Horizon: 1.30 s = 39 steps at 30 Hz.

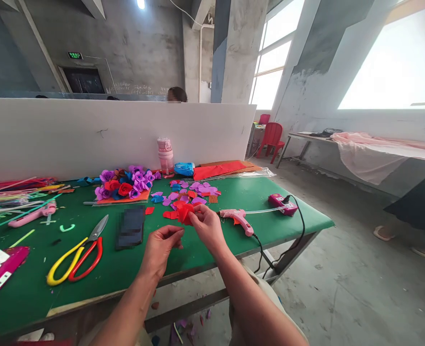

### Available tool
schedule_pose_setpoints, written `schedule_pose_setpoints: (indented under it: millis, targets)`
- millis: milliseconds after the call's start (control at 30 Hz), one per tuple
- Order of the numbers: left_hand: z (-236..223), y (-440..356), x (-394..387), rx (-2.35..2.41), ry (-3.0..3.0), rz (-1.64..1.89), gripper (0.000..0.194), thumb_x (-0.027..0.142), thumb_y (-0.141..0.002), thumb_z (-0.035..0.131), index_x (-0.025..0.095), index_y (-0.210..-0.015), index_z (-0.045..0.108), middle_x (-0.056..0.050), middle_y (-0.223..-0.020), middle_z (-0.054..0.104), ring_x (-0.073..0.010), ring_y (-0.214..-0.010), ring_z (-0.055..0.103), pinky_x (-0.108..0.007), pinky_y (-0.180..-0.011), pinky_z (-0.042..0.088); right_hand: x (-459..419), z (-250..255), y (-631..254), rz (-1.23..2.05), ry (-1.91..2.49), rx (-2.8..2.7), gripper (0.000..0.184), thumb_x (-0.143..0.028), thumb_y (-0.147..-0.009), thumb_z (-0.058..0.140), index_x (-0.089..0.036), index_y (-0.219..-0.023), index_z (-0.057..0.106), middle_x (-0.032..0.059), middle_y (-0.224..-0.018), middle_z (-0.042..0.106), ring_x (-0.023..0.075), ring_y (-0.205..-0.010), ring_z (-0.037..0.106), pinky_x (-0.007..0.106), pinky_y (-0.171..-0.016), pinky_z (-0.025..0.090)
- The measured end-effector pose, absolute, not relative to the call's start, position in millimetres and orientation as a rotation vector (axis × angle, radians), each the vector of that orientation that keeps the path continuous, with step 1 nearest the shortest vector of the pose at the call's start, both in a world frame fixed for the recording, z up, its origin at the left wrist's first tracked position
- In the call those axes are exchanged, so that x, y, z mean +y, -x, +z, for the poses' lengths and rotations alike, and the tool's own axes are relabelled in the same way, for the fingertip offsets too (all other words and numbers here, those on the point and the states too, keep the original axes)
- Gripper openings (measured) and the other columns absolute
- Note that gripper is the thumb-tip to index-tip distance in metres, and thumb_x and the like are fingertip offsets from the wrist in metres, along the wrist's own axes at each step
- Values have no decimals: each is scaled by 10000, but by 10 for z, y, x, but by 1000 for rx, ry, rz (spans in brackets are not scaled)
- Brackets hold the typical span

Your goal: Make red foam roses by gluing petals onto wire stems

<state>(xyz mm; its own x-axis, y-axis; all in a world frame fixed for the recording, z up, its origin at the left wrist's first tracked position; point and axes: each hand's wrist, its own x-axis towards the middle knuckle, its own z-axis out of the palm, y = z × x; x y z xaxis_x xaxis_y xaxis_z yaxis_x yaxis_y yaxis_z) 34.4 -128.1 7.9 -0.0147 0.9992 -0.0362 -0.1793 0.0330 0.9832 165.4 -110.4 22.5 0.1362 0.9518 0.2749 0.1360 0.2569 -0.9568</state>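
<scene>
Green desk (252, 194), red petals (184, 215) left of the pink glue gun (236, 216), pinched in the grip of the right hand (208, 225), left hand (163, 244) grip pressed together, pink bottle (166, 158) and blue packet (184, 168) beyond the gun, contents unclear.

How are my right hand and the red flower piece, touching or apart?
Touching: the head view shows your right hand pinching the red flower piece at its fingertips.
</scene>
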Motion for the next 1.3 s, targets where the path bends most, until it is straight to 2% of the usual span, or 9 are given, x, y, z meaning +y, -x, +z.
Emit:
schedule_pose_setpoints:
  millis: [200, 433, 700, 1300]
  targets:
    - [98, -359, -1296, 1096, -1040, 1272, 250, 333, -508, 800, 147, -638, 694, 25, -541, 551, -85, -502, 459, -210, -473, 426, -1134, 242, -1624, 857, 1148, -1312, 129, -313, -721, 523, -188, -690, 522, -53, -501, 525, 90, -455, 403, 196, -451, 273]
    - [92, -358, -1294, 1106, -1047, 1283, 249, 337, -516, 790, 147, -635, 684, 28, -534, 538, -84, -501, 455, -207, -473, 421, -1141, 245, -1612, 909, 1140, -1287, 154, -332, -723, 524, -185, -681, 507, -58, -489, 509, 78, -435, 347, 195, -442, 246]
    - [138, -366, -1317, 1127, -1077, 1282, 261, 361, -526, 781, 145, -641, 690, 19, -548, 550, -89, -494, 461, -217, -478, 427, -1157, 258, -1606, 951, 1107, -1274, 167, -338, -732, 530, -182, -678, 502, -55, -494, 501, 75, -439, 346, 190, -436, 240]
    - [69, -314, -1279, 1126, -1099, 1307, 193, 316, -568, 764, 161, -668, 708, 8, -571, 598, -116, -518, 519, -253, -540, 473, -1141, 210, -1589, 1011, 946, -1268, 179, -363, -751, 534, -185, -766, 532, -5, -612, 623, 149, -596, 587, 234, -559, 430]
